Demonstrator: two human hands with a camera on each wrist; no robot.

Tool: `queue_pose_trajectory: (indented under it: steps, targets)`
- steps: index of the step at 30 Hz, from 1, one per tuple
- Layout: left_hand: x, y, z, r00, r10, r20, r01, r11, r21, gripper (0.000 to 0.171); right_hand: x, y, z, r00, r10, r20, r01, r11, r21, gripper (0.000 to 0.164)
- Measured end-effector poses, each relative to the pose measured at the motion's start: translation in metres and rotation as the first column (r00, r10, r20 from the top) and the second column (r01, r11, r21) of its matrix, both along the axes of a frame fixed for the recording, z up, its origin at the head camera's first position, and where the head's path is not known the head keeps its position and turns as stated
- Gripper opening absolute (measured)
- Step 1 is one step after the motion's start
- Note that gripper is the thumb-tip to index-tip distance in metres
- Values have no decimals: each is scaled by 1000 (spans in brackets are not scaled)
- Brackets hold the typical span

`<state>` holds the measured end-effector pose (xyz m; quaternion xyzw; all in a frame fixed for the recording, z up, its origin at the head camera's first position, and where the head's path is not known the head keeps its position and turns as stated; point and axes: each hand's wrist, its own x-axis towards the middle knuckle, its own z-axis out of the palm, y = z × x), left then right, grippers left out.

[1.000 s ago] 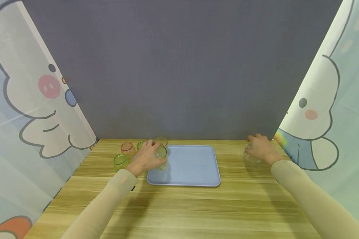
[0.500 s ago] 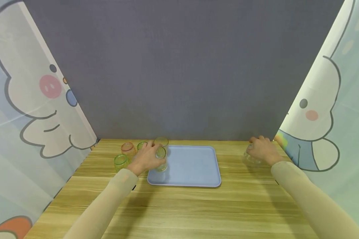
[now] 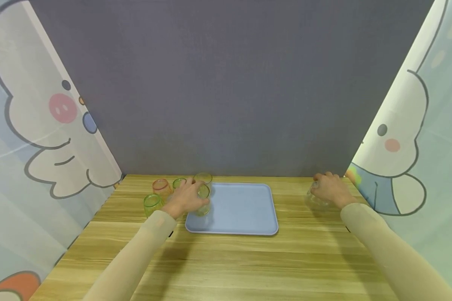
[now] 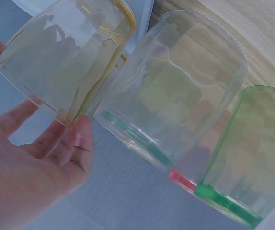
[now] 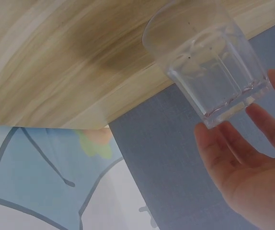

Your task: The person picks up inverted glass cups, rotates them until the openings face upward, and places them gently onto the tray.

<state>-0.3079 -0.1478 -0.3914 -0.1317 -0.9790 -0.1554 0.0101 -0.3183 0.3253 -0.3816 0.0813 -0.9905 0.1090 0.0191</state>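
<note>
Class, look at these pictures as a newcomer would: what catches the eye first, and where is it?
First comes the pale blue tray on the wooden table, before the dark backdrop. Near its left end the left hand grips a yellowish glass, while off to the right the right hand grips a clear glass. Large cartoon figures flank both sides.

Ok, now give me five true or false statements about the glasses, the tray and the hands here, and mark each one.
1. The left hand grips an amber-tinted glass. True.
2. The right hand grips a green glass. False: it grips a clear glass.
3. The light-blue tray is round. False: it is rectangular with rounded corners.
4. A red-tinted glass stands left of the tray. True.
5. Both hands grip the same glass. False: each grips its own, well apart.
</note>
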Motion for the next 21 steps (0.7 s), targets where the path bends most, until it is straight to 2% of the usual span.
queue_pose_trajectory:
  steps: [7, 21]
  targets:
    - [-2, 1, 0, 1000, -7, -16, 7, 1000, -10, 67, -2, -1, 3, 1000, 11, 14, -11, 1000, 1, 54]
    - [-4, 3, -1, 1000, -2, -5, 2, 1000, 2, 67, -3, 2, 8, 998, 34, 45, -35, 999, 19, 57]
